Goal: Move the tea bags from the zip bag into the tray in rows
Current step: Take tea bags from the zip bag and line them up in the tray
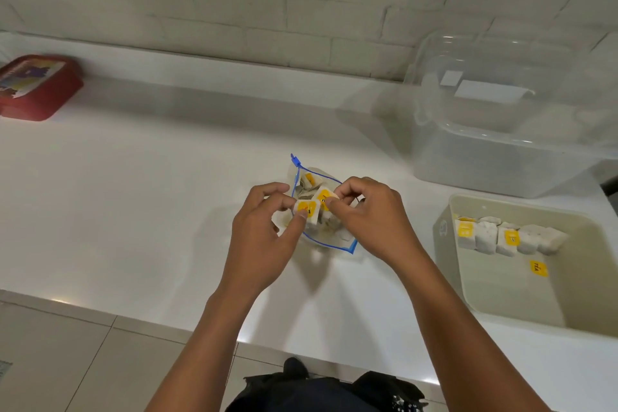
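A clear zip bag [329, 239] with a blue seal lies open on the white counter, with several tea bags inside. My left hand [267, 227] pinches a tea bag [309, 211] with a yellow tag at the bag's mouth. My right hand [368, 214] pinches another yellow-tagged tea bag [323, 195] beside it. The beige tray [548, 308] stands at the right. Several tea bags [508, 237] stand in a row along its far side, and one loose yellow tag [538, 268] lies on its floor.
A large clear plastic container [501, 144] with its lid stands behind the tray at the back right. A red box [36, 87] sits at the far left by the white brick wall. The counter's front edge [167, 328] runs just below my forearms.
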Demonstrator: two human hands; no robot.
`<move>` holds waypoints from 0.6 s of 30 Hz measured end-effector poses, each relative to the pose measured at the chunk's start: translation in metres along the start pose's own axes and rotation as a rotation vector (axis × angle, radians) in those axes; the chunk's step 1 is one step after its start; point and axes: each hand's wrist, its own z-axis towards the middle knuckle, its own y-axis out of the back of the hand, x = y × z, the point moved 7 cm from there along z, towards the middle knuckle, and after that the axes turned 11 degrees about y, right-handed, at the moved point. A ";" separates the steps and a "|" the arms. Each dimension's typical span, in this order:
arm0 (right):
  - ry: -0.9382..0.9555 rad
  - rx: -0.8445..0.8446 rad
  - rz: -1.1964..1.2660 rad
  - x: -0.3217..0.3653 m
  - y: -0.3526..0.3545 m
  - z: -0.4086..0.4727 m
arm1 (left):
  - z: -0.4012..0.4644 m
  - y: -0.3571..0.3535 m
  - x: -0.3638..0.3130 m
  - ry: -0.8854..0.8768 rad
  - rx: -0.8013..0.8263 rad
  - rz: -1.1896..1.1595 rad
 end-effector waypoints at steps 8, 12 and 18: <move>-0.021 0.012 0.206 -0.005 0.016 -0.012 | -0.002 -0.008 -0.030 -0.014 0.025 -0.099; -0.023 -0.004 0.288 -0.014 0.040 -0.018 | -0.004 -0.024 -0.042 -0.014 0.071 -0.137; -0.017 -0.080 0.272 -0.039 0.095 -0.031 | -0.009 -0.067 -0.069 -0.048 0.166 -0.167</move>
